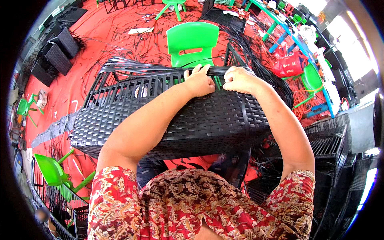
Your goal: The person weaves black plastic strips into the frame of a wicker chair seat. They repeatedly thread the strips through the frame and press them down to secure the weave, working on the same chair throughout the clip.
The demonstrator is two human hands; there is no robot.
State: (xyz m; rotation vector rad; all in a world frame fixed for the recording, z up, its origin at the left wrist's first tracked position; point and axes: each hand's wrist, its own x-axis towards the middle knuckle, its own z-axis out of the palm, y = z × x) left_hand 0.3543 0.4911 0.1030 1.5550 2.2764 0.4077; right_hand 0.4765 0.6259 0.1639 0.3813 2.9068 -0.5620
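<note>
A large black woven rattan panel on a metal frame lies tilted across my lap. Part of it is tightly woven; the far left part shows bare upright strips and frame bars. My left hand grips the top rim, fingers curled over black weaving strips. Beside it my right hand presses on the same rim, fingers closed on a black strip. The two hands are almost touching. Loose black strips run along the rim to the left.
A green plastic chair stands just beyond the panel on a red floor mat. Black woven boxes sit far left, more black frames at right. Another green chair is at lower left. A red bag and blue table are at upper right.
</note>
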